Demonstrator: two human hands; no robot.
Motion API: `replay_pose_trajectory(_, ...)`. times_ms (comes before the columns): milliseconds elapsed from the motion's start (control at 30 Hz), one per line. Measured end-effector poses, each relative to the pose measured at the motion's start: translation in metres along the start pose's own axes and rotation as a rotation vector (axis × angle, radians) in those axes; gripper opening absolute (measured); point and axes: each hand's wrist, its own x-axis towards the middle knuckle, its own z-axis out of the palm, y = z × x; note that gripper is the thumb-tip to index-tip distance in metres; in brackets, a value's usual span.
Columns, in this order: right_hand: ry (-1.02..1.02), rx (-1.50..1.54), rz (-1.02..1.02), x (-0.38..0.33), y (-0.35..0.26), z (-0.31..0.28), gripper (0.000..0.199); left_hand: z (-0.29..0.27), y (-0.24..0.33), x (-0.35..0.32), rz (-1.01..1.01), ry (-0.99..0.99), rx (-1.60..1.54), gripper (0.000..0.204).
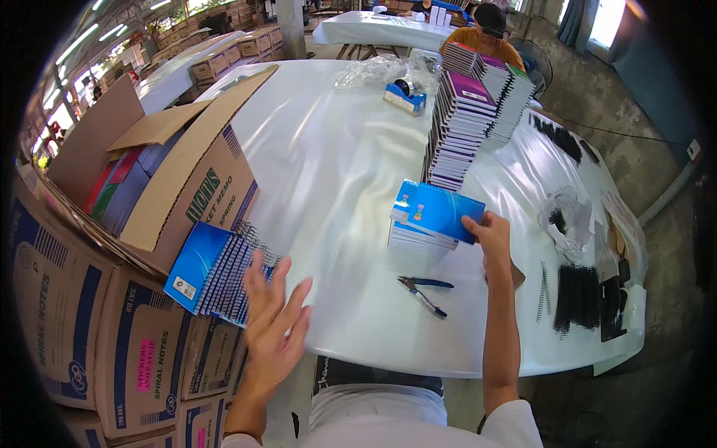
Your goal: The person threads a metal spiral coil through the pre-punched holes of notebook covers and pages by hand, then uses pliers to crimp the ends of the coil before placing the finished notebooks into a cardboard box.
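My right hand (489,235) pinches the right edge of a blue-covered notepad (441,209) with a row of punched holes along its far edge. That notepad lies over or just above a small stack of white-edged pads (418,237). My left hand (272,336) is open, fingers spread, beside a leaning pile of blue spiral notebooks (205,261) whose dark wire coils face my fingers. Whether the fingertips touch the coils I cannot tell. Between my hands, on the white-covered table, lie cutting pliers (426,287) with dark blue handles. A brown object (515,275) is partly hidden behind my right wrist.
An opened carton (216,194) of notebooks stands at left, above stacked cartons (142,351). Tall stacks of purple notebooks (459,112) rise beyond the pads. Black spiral coils (577,299) and a plastic bag (567,224) lie right. A person (485,33) sits across the table.
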Motion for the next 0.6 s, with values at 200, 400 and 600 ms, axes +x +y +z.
replay_pose_trajectory(200, -0.228, 0.039, -0.229, -0.127, 0.037, 0.062, 0.021, 0.112, -0.021, -0.009, -0.457, -0.191, -1.048, 0.096)
replay_pose_trajectory(400, -0.223, -0.094, -0.212, -0.159, 0.068, 0.082, 0.016, 0.132, -0.021, -0.030, -0.336, -0.271, -0.706, 0.094)
replay_pose_trajectory(600, -0.255, -0.114, -0.186, -0.157, 0.067, 0.079, 0.022, 0.127, 0.030, 0.019, 0.278, -0.517, 0.169, 0.070)
